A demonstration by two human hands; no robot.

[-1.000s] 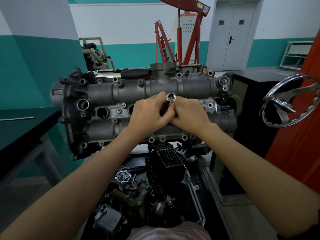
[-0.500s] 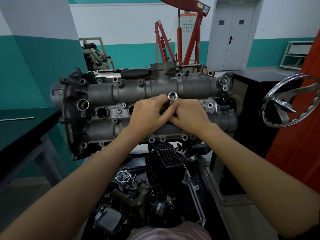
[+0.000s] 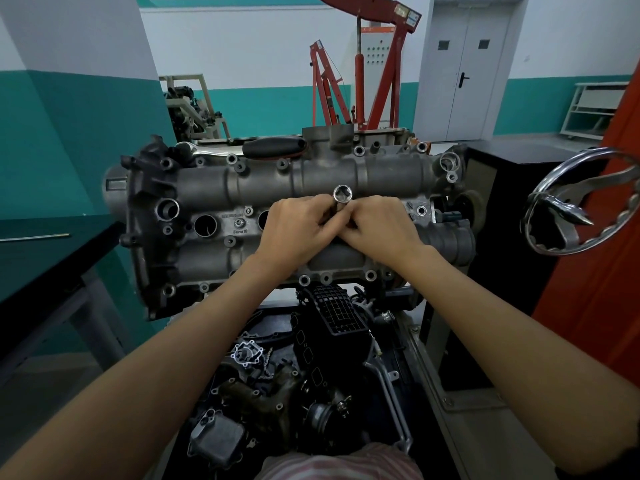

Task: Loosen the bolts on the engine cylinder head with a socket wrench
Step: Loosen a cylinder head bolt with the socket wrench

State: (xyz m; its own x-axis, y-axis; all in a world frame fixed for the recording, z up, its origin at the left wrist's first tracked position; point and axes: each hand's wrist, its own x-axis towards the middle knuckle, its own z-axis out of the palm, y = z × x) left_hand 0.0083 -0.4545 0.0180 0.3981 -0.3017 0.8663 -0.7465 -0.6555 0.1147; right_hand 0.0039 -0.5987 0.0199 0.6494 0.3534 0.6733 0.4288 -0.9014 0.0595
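Between the fingers (image 3: 322, 221) stands a glossy, polished silver metal socket (image 3: 342, 195); beneath them, the dull grey, rough cast-metal cylinder head (image 3: 214, 188).

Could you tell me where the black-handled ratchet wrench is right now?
In the head view, the black-handled ratchet wrench lies unheld along the far top edge of the grey cylinder head, left of centre, beyond both hands.

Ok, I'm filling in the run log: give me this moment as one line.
both hands: left hand, right hand grip socket | open end up | over cylinder head | ratchet handle idle behind
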